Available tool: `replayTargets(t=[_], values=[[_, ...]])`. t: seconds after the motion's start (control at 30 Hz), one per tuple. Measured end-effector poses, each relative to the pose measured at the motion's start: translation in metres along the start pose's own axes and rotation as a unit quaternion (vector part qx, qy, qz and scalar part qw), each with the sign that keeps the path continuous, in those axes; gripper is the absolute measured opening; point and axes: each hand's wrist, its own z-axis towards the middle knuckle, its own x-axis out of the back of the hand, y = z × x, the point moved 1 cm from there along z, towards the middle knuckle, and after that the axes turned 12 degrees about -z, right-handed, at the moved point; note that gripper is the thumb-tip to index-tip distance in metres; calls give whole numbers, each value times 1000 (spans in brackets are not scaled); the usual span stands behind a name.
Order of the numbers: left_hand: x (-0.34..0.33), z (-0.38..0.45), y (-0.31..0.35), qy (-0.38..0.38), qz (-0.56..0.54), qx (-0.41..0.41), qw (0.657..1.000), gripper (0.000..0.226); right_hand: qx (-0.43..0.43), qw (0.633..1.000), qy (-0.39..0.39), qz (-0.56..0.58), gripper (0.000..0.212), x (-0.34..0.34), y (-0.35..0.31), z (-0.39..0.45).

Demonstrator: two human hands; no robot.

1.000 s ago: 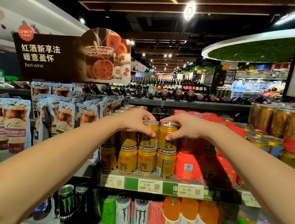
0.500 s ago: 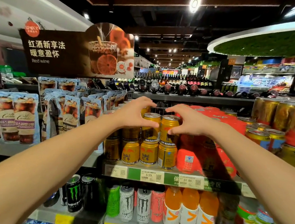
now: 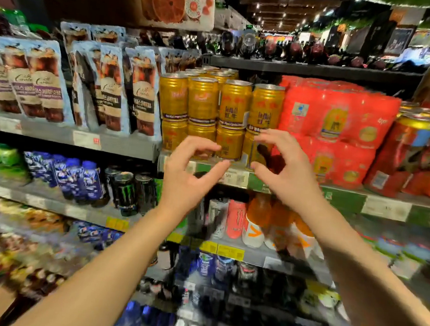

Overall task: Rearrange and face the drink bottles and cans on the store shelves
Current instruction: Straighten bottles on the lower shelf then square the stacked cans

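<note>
Gold energy-drink cans (image 3: 234, 103) stand stacked two high on the middle shelf (image 3: 343, 197), labels facing out. My left hand (image 3: 189, 176) hovers in front of the lower row of gold cans (image 3: 174, 137), fingers curved and apart, holding nothing. My right hand (image 3: 283, 169) is level with it, just right, fingers spread in front of the rightmost lower can (image 3: 248, 150), which it partly hides. Neither hand touches a can that I can tell.
Red multipacks (image 3: 337, 121) sit right of the gold cans. Drink pouches (image 3: 46, 83) hang at left. Below are black and green energy cans (image 3: 125, 191), white and pink cans (image 3: 235, 219) and orange bottles (image 3: 261, 219). Lower shelves are blurred.
Both hands let go of the tops of the upper gold cans and dropped to the lower row, fingers now spread. The view tilted downward and moved closer.
</note>
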Motion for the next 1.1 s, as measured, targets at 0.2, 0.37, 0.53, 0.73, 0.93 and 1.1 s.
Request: replayTargets(t=[0.2,0.37,0.53,0.73,0.93,1.1], values=[[-1,-95,-48,135,-49,281,949,24,-242,952,-4,188,20,-76,16,-93],[-4,-132,-104,183,-1,398,899,40,-335,920,-47,199,18,-143,19,-140],[-12,-150,-160,152,18,444,883,79,-403,893,-113,163,37,-197,26,-155],[-12,-153,-189,121,137,365,913,28,-416,891,-116,141,59,-237,30,-151],[-4,-161,-208,105,115,366,917,37,-446,889,-51,87,60,-249,27,-144],[-7,-164,-216,99,85,382,915,46,-456,887,-16,75,55,-253,22,-141]])
